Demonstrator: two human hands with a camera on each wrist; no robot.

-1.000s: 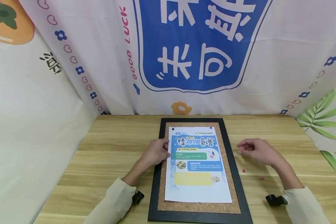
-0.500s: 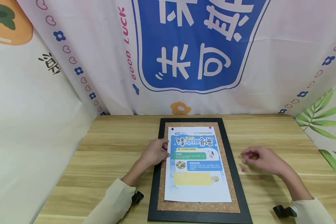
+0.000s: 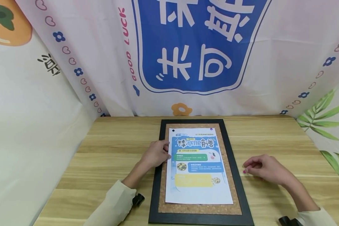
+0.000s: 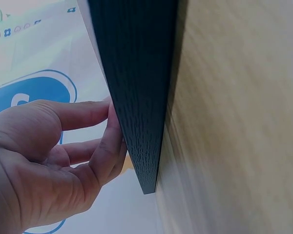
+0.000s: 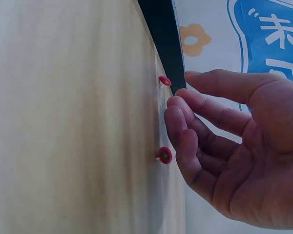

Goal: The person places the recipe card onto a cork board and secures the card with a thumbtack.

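Observation:
A printed poster (image 3: pixel 199 194) lies on a cork board (image 3: pixel 200 208) in a black frame (image 3: pixel 200 218). Thumbtacks pin its top corners: a black thumbtack (image 3: pixel 173 130) at left, a purple thumbtack (image 3: pixel 211 129) at right. My left hand (image 3: pixel 156 153) rests over the frame's left side, with fingertips on the poster's left edge. Right of the frame, my right hand (image 3: pixel 266 169) hovers low over the table, thumb and index finger apart. A pink thumbtack (image 3: pixel 244 171) lies right at its fingertips. Another pink thumbtack (image 5: pixel 164 155) shows beside the curled fingers in the right wrist view, hidden in the head view.
The wooden table (image 3: pixel 110 150) extends on both sides of the frame. A printed curtain (image 3: pixel 113 62) hangs along its back edge, with another white cloth at the left. Dark wrist devices (image 3: pixel 137 199) sit at both sleeves.
My right hand has moved toward me and lower, down to the nearer pink thumbtack, and now covers the other one. The left hand stays at the poster's edge.

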